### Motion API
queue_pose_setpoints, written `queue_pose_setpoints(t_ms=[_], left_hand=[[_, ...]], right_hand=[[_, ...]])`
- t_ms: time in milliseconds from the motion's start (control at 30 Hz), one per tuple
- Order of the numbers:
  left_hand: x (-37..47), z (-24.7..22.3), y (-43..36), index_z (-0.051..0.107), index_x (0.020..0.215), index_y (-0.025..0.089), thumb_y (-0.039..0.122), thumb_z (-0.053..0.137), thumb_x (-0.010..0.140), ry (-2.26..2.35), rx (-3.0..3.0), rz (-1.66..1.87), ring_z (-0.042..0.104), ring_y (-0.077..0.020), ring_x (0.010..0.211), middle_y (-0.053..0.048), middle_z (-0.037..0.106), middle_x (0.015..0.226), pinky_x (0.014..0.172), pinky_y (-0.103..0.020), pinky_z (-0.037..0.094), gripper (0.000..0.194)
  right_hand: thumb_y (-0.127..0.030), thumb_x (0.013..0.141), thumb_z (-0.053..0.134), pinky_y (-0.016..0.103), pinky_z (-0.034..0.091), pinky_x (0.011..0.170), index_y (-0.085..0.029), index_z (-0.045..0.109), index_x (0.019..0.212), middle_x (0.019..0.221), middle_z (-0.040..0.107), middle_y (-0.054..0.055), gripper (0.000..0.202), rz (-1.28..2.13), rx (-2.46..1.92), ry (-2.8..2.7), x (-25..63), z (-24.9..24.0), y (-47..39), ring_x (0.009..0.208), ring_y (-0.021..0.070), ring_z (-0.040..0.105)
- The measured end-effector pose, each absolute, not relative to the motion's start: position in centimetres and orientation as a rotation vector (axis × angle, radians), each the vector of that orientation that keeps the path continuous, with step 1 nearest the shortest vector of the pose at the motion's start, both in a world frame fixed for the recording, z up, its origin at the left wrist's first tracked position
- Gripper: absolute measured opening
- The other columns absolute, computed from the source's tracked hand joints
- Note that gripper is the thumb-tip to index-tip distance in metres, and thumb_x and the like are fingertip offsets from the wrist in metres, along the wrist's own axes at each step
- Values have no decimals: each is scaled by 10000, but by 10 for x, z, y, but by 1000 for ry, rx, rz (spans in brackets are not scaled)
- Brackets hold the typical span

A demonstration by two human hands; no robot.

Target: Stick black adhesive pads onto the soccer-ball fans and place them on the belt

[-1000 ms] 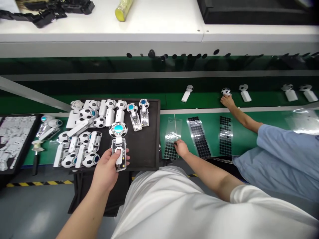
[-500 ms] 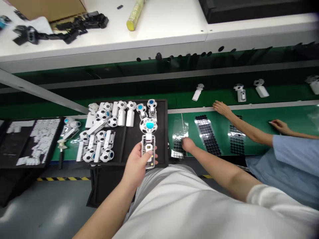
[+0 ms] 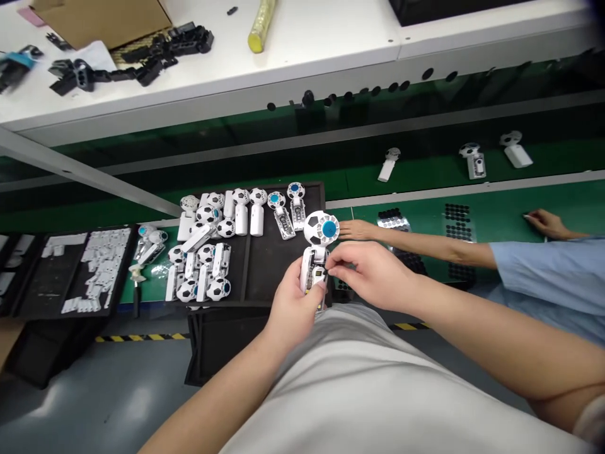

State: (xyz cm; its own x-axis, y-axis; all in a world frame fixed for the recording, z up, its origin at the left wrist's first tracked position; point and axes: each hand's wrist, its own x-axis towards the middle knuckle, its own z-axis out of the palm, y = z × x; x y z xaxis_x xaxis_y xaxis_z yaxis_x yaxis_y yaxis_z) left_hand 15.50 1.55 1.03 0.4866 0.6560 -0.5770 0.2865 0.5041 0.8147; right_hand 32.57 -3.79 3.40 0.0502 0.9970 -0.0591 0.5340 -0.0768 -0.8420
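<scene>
My left hand (image 3: 295, 299) is wrapped around the handle of a handheld fan (image 3: 321, 228). The fan has a football-patterned head with a blue centre, and its handle casing is off, baring the parts inside. Against the right side of that handle, the pinched fingertips of my right hand (image 3: 362, 265) come close to or touch it; what they hold, if anything, is hidden. Two more opened fans (image 3: 282, 217) lie just beyond, in the black tray (image 3: 265, 268). Several white-handled fans (image 3: 203, 230) fill the tray's left part.
A co-worker's hand (image 3: 357, 230) reaches in just behind my right hand. Sheets of black round stickers (image 3: 457, 217) lie on the green bench. Several fans (image 3: 474, 161) rest on the green strip beyond. Left is a tray of small white parts (image 3: 101, 265). A white shelf (image 3: 326, 38) overhangs the far side.
My right hand has come from the sticker sheet at the right to the fan. The fan, in my left hand, is now turned slightly sideways. The co-worker's arm has reached nearer me.
</scene>
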Motion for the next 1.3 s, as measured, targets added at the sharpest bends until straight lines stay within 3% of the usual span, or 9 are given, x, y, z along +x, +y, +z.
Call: queue_pose_setpoints(t_ms=[200,367,433,633,800,1033,1300], left_hand=[[154,9,13,512,1254,170,308,658,750,1087,1114,294,564,-143,647,-51,648,976,559,-290,524,543],[151,8,11,560,1229,179,271,633,787,1084,1299,342,619,-212,995,-74,654,1153,865,-338,511,458],[149,8,9,560,1235,179,259,625,795,1088,1332,342,616,-217,1025,-74,657,1155,904,-345,491,452],[146,3,5,543,1257,191,260,613,819,1078,1331,338,628,-219,974,-67,668,1089,838,-336,508,449],[146,3,2,542,1266,199,234,602,823,1081,1368,352,614,-219,1048,-78,645,1203,929,-355,483,449],[147,4,-1,543,1245,186,265,615,828,1116,1318,322,621,-179,794,-61,670,982,698,-292,503,430],[145,2,-3,547,1184,183,246,576,866,1088,1350,327,591,-152,820,-42,636,988,737,-263,491,325]], right_hand=[[-81,869,575,268,467,740,-175,686,872,880,707,32,145,797,-1765,-1646,315,33,-41,828,166,638],[-71,855,575,256,451,703,-162,675,834,879,664,39,137,816,-1770,-1596,310,35,-44,801,152,606],[-77,862,571,257,442,690,-165,684,838,844,668,28,145,843,-1794,-1598,309,36,-44,773,148,604],[-84,861,580,269,446,720,-171,715,868,862,698,30,162,898,-1821,-1630,309,37,-43,803,161,629],[-84,860,580,274,453,734,-173,729,877,877,711,34,174,915,-1861,-1644,308,38,-44,811,166,641],[-114,867,608,279,457,725,-176,735,834,842,718,30,145,860,-1979,-1629,299,34,-42,806,176,653],[-117,860,632,284,446,713,-178,705,787,788,697,25,120,774,-1994,-1662,294,24,-45,783,173,636]])
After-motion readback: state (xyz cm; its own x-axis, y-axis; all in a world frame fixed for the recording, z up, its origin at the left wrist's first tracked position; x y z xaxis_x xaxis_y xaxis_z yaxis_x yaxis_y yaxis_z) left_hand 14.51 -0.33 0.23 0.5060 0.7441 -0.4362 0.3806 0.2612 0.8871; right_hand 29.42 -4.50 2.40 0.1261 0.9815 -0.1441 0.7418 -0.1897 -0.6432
